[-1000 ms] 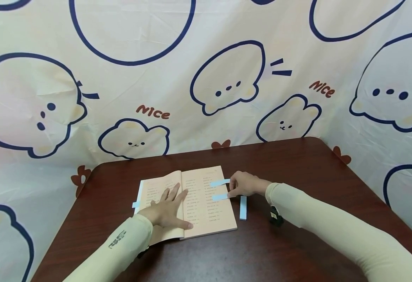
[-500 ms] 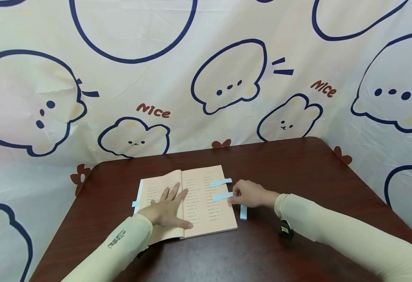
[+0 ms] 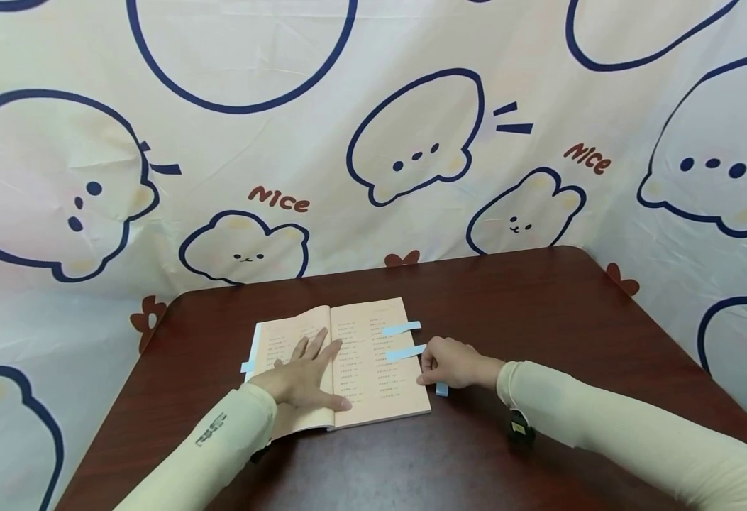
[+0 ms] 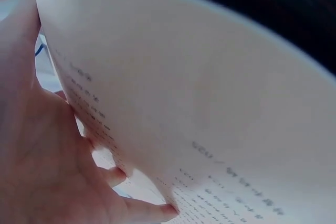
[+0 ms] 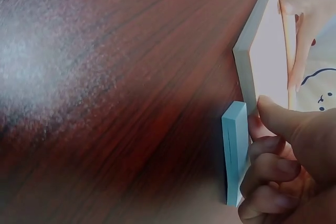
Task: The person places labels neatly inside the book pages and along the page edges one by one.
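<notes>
An open book with printed columns lies on the table. My left hand rests spread across its left page and the gutter, thumb reaching onto the right page. Two light blue sticky tabs, an upper one and a lower one, lie on the right page and stick out past its edge. My right hand is at that edge, below the lower tab. In the right wrist view its thumb and curled index finger pinch the book's page edge. Beside those fingers stands a blue sticky-tab pad, partly hidden.
Another blue tab sticks out of the book's left side. The dark brown wooden table has a rounded far corner. A patterned cloth hangs behind and beside it.
My right hand has moved away from the tabs' ends and down along the right page's edge, covering more of the tab pad. The lower tab's end is uncovered. My left hand stays put.
</notes>
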`<state>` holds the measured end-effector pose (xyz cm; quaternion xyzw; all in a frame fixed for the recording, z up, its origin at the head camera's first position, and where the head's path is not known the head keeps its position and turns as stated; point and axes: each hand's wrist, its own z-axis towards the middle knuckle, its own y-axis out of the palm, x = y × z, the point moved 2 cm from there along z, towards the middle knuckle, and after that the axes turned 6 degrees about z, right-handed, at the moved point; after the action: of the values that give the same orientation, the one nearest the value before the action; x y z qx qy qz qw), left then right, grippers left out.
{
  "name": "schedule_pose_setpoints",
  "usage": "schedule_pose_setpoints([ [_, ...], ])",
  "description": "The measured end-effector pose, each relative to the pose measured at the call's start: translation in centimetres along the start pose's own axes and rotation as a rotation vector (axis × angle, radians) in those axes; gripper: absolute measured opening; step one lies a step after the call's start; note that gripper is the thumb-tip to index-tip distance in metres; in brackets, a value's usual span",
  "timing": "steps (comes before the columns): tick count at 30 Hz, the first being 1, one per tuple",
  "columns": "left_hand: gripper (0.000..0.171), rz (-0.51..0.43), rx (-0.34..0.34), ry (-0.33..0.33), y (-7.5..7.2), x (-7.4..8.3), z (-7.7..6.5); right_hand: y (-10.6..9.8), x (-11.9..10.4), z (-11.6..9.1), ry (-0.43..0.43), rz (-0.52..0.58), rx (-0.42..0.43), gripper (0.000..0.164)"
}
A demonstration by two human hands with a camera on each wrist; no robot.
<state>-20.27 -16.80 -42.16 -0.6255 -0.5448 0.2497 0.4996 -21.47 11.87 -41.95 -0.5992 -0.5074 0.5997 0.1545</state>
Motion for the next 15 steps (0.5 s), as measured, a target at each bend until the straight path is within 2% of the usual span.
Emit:
schedule_pose_setpoints([
  [5, 0.092, -0.05, 0.028, 0.009, -0.3, -0.4, -0.1, 0.0, 0.2, 0.4, 0.02, -0.001, -0.013, 0.029],
  [8, 0.074, -0.095, 0.065, 0.039, -0.7, -0.7, -0.1, -0.1, 0.2, 0.5, 0.025, -0.003, -0.014, 0.028],
  [11, 0.063, -0.113, 0.127, 0.049, -1.0, -1.1, -0.2, -0.1, 0.2, 0.6, 0.026, -0.001, -0.013, 0.028],
  [15, 0.052, -0.07, 0.228, 0.03, -1.2, -2.0, -0.4, 0.0, 0.3, 0.7, 0.03, 0.009, -0.024, 0.028],
])
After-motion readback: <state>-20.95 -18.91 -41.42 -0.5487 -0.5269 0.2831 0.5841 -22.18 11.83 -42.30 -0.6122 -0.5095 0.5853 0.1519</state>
